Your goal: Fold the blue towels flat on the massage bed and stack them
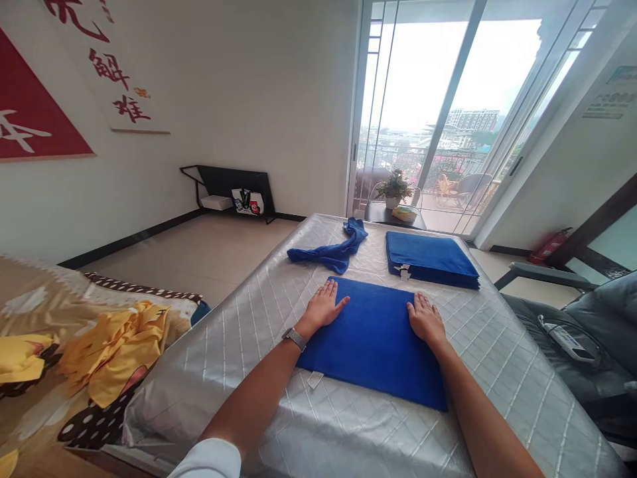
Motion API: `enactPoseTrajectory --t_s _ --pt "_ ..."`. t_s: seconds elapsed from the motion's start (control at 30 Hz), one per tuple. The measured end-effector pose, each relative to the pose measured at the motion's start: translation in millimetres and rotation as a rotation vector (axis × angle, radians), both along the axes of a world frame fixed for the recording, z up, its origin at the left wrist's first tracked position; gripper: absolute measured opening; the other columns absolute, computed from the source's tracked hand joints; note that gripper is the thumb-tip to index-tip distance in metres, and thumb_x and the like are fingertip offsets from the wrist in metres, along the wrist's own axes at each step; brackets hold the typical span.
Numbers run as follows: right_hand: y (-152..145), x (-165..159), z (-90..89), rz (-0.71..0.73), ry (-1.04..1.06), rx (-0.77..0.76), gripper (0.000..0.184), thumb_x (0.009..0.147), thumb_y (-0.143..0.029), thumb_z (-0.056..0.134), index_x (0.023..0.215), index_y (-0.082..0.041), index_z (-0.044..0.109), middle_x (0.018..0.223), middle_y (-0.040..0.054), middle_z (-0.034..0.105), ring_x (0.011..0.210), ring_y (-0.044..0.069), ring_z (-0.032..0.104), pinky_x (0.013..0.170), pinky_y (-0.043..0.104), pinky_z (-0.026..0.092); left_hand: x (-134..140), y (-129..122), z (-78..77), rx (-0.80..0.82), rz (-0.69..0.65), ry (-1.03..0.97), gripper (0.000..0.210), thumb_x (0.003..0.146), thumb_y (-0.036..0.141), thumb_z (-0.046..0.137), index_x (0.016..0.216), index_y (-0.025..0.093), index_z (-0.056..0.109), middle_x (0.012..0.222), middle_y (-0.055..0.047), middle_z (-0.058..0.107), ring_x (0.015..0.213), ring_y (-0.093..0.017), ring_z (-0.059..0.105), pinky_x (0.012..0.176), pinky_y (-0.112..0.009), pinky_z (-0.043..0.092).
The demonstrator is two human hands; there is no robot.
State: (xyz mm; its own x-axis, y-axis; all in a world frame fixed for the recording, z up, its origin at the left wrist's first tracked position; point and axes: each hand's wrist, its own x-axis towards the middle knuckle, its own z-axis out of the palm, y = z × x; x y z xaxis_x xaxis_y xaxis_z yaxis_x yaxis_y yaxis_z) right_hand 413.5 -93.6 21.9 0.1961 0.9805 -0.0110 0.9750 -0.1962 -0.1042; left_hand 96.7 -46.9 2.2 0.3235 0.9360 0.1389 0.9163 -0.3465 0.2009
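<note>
A blue towel (373, 338) lies spread flat on the silvery quilted mattress (233, 405), with a white tag (315, 379) at its near left corner. My left hand (324, 307) rests flat on its left edge, fingers stretched out and thumb pointing inward. On the right edge lies my right hand (426, 316), also flat with its fingers extended. Neither hand grips anything. Beyond them, to the right, is a neat stack of folded blue towels (432, 257) with white tags showing. A crumpled blue towel (331, 252) lies behind the flat one, to the left.
Yellow clothes (117, 345) lie on a patterned blanket at the left. At the right stands a dark armchair (547, 318) with a white power strip (567, 340) on it. Past the mattress, a potted plant (393, 189) stands before the glass sliding door (423, 86).
</note>
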Motion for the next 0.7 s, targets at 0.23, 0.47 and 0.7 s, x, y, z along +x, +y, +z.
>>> enactPoseTrajectory --t_s 0.23,0.47,0.7 --pt "-0.6 -2.6 2.8 -0.006 0.047 0.015 0.067 0.103 -0.04 0.013 0.161 -0.007 0.021 0.168 0.0082 0.019 0.155 0.018 0.014 0.125 0.039 0.009 6.1 -8.5 18.7 0.05 0.024 0.022 0.086 0.101 0.065 0.009 0.155 0.002 0.032 0.163 -0.02 0.028 0.153 -0.028 0.022 0.125 -0.042 0.018" --pt "-0.4 -2.3 1.3 0.001 0.052 0.026 0.067 0.104 -0.039 0.014 0.161 -0.006 0.021 0.168 0.0096 0.02 0.154 0.02 0.016 0.124 0.039 0.01 110.6 -28.0 32.9 0.075 -0.453 0.046 0.081 0.103 0.064 0.012 0.154 0.008 0.037 0.16 -0.015 0.037 0.151 -0.023 0.028 0.124 -0.037 0.021" --pt "-4.5 1.9 -0.7 0.053 -0.034 0.006 0.063 0.102 -0.031 0.02 0.162 -0.01 0.021 0.169 0.0084 0.017 0.155 0.019 0.014 0.124 0.038 0.013 203.3 -15.2 21.1 0.036 -0.413 -0.075 0.08 0.104 0.059 0.004 0.153 0.005 0.038 0.159 -0.017 0.039 0.15 -0.022 0.03 0.124 -0.038 0.022"
